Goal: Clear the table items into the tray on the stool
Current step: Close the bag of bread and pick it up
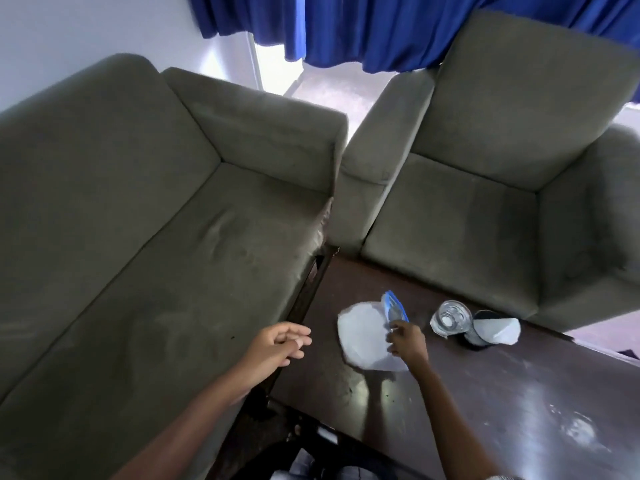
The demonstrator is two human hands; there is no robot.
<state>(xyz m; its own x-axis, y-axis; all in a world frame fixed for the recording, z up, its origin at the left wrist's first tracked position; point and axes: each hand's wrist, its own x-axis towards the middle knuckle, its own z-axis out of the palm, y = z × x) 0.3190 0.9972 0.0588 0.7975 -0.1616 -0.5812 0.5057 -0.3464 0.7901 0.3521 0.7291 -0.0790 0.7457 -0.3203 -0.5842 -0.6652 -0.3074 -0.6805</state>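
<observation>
On the dark wooden table (485, 393) lies a white plate (363, 336). My right hand (407, 342) reaches over the plate's right side, its fingers pinched on a clear plastic bottle with a blue label (394, 308) that rests on the plate's far edge. To the right stands a clear drinking glass (450, 318), and beside it a white paper piece leans on a dark round object (495, 329). My left hand (284, 342) hovers over the sofa edge, left of the table, holding nothing, fingers loosely apart. The tray and stool are out of view.
A grey-green sofa (138, 237) runs along the table's left side. A matching armchair (502, 202) stands behind the table's far edge. Blue curtains (381, 29) hang at the back.
</observation>
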